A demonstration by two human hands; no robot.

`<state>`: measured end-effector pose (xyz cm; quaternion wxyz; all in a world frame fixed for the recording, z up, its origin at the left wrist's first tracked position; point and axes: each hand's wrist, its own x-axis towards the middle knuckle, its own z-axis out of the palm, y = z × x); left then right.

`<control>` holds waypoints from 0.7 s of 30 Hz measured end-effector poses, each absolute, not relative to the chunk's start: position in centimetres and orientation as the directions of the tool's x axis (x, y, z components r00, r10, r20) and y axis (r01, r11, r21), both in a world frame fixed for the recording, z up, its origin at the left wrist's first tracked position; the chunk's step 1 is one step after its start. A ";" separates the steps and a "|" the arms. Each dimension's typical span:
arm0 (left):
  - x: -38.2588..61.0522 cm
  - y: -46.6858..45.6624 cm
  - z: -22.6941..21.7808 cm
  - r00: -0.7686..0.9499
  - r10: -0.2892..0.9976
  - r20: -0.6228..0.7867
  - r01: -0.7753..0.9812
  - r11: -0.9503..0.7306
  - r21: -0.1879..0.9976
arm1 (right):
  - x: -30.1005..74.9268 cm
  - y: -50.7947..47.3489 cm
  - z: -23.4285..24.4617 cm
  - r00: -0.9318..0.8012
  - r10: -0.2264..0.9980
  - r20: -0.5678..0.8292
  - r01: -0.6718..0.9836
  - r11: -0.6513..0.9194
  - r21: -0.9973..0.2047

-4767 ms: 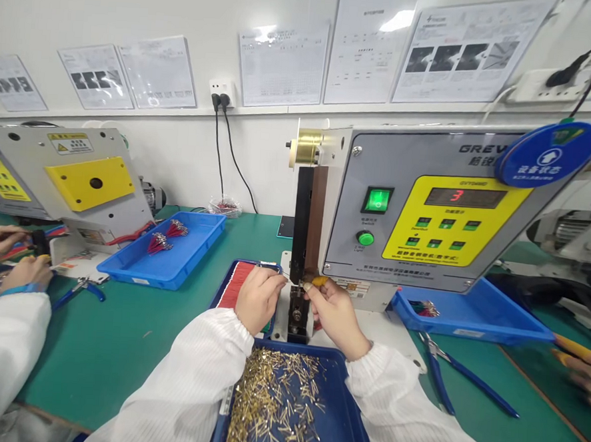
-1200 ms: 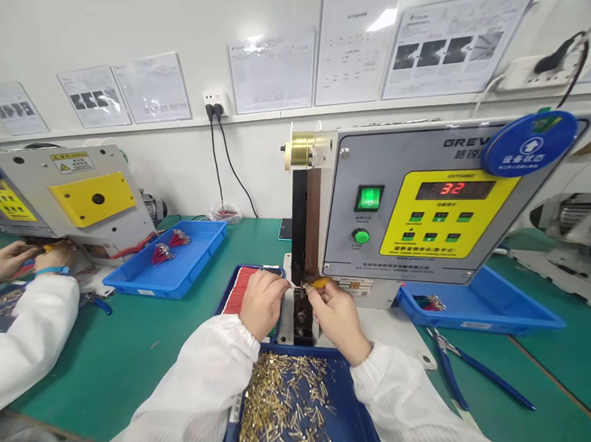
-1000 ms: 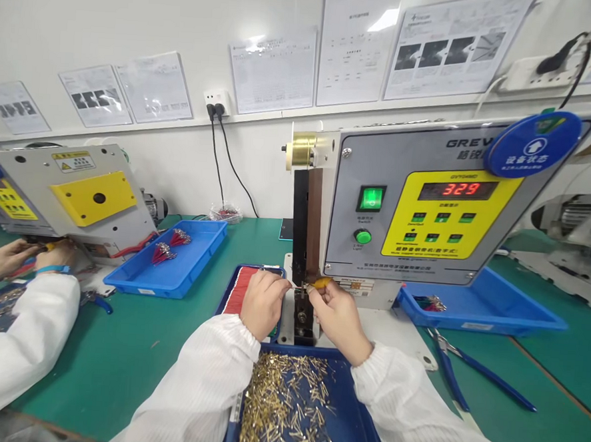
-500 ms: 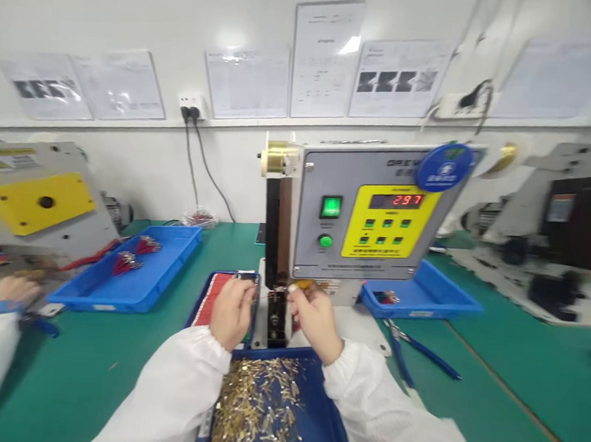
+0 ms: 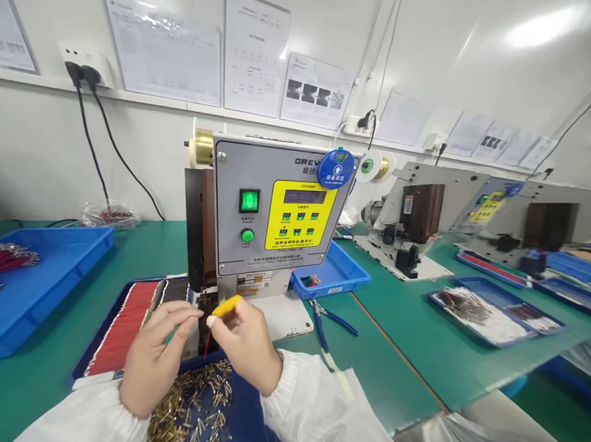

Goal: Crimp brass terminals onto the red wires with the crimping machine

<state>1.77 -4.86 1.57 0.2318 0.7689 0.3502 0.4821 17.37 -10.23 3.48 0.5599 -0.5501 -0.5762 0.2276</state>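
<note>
In front of a grey crimping machine (image 5: 253,252), both my hands are close together at its lower working head. My left hand (image 5: 154,359) has thumb and index fingertip pressed together; whatever is between them is too small to make out. My right hand (image 5: 250,345) pinches a thin red wire (image 5: 206,343), which hangs below its thumb tip. A yellow finger cot (image 5: 227,306) covers my right index finger. Under my wrists sits a dark blue tray (image 5: 256,412) with many small brass-coloured terminals (image 5: 199,402). Left of the machine, bundled red wires (image 5: 127,324) lie in another tray.
A blue tray (image 5: 35,298) with red wire bundles stands at left. Blue-handled pliers (image 5: 332,316) lie right of the machine, before another blue tray (image 5: 345,271). Further right are more machines (image 5: 411,215) and part trays (image 5: 495,310). Two black plugs (image 5: 81,76) sit in the wall socket.
The view has turned right and moved closer. My hands have drawn back from the machine's head toward me, still near each other. Red digits on the display no longer show.
</note>
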 end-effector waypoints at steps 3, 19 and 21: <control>1.7 -4.7 1.5 0.306 0.748 0.589 0.311 -0.663 0.681 | 17.4 -9.8 2.7 0.138 0.915 0.379 0.345 0.315 -0.884; 2.1 -5.1 2.0 0.381 0.822 0.424 0.204 -0.522 0.828 | 17.3 -9.5 1.8 0.138 0.949 0.284 0.125 0.268 -0.955; 2.2 -5.3 2.3 0.376 0.827 0.419 0.207 -0.515 0.832 | 17.3 -9.4 1.9 0.127 0.960 0.249 0.088 0.239 -0.967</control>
